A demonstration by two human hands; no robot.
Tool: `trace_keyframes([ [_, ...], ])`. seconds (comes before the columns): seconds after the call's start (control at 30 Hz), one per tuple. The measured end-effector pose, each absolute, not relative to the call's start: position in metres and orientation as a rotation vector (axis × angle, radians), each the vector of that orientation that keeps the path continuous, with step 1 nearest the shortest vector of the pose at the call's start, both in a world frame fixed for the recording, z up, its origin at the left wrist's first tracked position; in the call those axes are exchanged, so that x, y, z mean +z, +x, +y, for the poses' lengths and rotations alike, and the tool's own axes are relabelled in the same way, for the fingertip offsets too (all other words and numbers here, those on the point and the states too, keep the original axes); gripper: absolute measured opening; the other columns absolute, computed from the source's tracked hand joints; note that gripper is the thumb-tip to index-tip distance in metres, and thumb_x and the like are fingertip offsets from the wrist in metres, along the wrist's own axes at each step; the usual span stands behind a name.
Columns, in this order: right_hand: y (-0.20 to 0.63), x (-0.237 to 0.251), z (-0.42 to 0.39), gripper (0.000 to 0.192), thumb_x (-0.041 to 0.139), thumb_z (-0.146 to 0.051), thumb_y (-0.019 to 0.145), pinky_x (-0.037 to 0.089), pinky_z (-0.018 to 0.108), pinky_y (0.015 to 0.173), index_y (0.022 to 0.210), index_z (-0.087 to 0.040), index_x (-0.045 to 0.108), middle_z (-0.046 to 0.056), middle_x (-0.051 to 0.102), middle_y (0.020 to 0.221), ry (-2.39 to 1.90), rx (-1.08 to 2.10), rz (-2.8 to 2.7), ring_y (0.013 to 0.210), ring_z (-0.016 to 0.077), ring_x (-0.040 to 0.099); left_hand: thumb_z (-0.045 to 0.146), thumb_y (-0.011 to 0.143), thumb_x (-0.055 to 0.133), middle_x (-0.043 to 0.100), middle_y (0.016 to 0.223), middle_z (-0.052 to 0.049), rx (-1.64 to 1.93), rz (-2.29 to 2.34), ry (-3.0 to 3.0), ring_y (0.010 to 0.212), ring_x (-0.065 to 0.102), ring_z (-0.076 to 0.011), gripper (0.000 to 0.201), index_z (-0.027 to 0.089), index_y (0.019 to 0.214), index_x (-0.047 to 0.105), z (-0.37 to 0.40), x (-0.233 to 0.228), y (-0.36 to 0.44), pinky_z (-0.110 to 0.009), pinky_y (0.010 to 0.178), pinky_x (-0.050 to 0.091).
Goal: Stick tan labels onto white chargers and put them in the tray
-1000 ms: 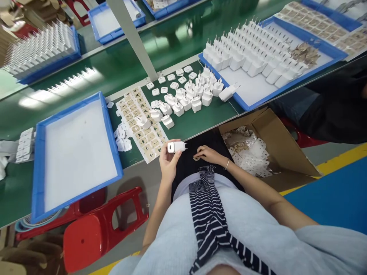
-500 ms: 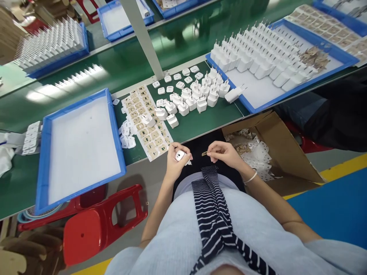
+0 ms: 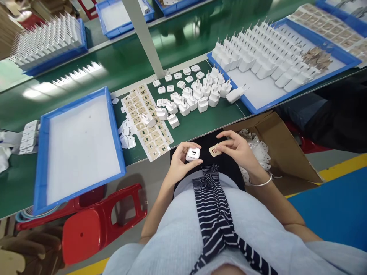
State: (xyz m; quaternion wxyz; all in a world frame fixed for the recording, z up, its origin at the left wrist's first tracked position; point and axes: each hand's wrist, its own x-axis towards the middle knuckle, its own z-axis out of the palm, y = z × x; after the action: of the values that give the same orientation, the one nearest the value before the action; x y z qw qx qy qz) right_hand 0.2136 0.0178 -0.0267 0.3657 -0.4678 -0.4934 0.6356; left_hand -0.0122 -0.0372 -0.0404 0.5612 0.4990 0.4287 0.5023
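Just past the table's front edge, my left hand [image 3: 182,161] grips a white charger [image 3: 193,154] whose port face, with a dark slot, is turned up toward me. To its right, my right hand [image 3: 235,149] pinches a small tan sticker [image 3: 214,151] with cut-outs between thumb and finger, apart from the charger. A sheet of tan stickers [image 3: 146,126] lies on the table ahead of my left hand, one charger resting on it. Beside that sheet stand several white plug chargers [image 3: 197,91], pins up, with small white caps [image 3: 170,88] behind them.
A blue tray [image 3: 83,149] with a white base sits at left; loose white pieces [image 3: 126,133] lie beside it. Another blue tray [image 3: 258,103] at right holds rows of chargers. Below it, a cardboard box [image 3: 289,164] contains scraps. A red stool [image 3: 86,233] stands lower left.
The charger has turned so its port face shows more fully. My right hand has moved slightly right and up, fingers spread more, and the tan sticker now shows its flat side.
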Motion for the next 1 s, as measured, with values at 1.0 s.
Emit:
trace_keyframes([
  [1.0, 0.184, 0.041, 0.017, 0.01, 0.082, -0.017, 0.08, 0.06, 0.021, 0.067, 0.079, -0.021, 0.073, -0.001, 0.074, 0.078, -0.977, 1.55, -1.331, 0.07, 0.0109, 0.07, 0.038, 0.097, 0.061, 0.064, 0.133, -0.009, 1.33, 0.936, 1.536, 0.126, 0.056, -0.0274, 0.046, 0.028, 0.142, 0.056, -0.043, -0.017, -0.01, -0.046, 0.112, 0.042],
])
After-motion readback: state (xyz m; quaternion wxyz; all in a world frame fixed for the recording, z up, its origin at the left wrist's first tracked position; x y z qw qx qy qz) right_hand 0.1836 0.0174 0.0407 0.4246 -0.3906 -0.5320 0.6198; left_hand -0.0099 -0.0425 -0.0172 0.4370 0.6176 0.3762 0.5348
